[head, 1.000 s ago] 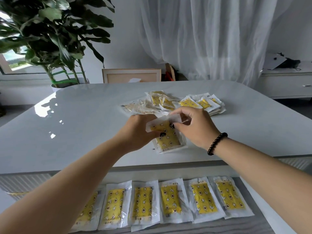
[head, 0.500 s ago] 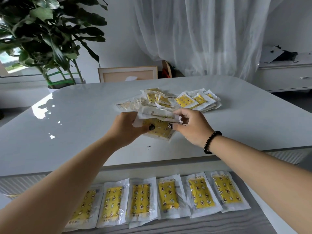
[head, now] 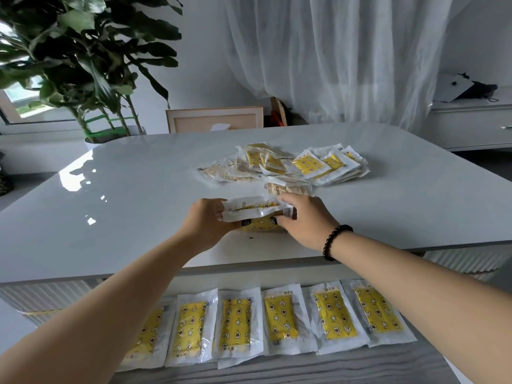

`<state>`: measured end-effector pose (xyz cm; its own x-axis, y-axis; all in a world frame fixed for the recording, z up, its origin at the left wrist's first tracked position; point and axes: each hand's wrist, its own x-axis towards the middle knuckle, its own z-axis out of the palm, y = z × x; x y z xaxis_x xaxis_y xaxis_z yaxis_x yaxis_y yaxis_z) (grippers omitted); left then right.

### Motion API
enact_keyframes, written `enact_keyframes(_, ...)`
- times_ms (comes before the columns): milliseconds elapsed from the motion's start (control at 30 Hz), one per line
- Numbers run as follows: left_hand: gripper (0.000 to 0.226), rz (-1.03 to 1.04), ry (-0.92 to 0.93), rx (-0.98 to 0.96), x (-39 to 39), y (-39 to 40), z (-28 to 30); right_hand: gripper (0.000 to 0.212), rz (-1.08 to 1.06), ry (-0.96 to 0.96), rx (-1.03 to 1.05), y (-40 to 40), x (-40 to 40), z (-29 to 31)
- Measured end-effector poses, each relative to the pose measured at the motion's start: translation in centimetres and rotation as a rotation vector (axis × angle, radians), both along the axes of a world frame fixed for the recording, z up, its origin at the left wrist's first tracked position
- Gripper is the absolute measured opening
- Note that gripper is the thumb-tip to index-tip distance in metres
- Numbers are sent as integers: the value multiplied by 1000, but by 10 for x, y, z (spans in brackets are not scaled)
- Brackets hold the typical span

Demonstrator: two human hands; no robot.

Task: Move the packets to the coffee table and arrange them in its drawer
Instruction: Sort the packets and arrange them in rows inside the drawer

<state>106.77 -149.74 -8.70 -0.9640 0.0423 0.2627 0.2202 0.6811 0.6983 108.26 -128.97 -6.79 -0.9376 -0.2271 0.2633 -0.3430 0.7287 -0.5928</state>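
Note:
My left hand (head: 206, 224) and my right hand (head: 306, 221) both grip a small stack of yellow-and-white packets (head: 256, 214), held just above the white coffee table (head: 124, 203). The stack stands roughly on edge, thumbs pressed on its yellow front. Behind it lies a loose pile of packets (head: 285, 166) spread across the tabletop. Below the table's front edge, the open drawer (head: 304, 370) holds a row of several packets (head: 279, 320) laid flat side by side, yellow faces up.
A large potted plant (head: 83, 65) stands at the back left. A framed panel (head: 214, 120) leans behind the table, in front of a sheer white curtain (head: 332, 56). A white cabinet (head: 471, 126) sits at the right.
Both hands lifted the small stack off the tabletop, tipped it up on edge and drew it slightly toward me. The drawer's row and the back pile stayed put.

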Motion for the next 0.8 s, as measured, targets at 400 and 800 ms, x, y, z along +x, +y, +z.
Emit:
enact_keyframes(400, 26, -114, -159, -62, 73, -24, -2, 23, 110, -119, 53, -5, 56, -7)
enact_keyframes(800, 19, -215, -403, -190, 129, -73, -6, 31, 326, -449, 36, -70, 110, -40)
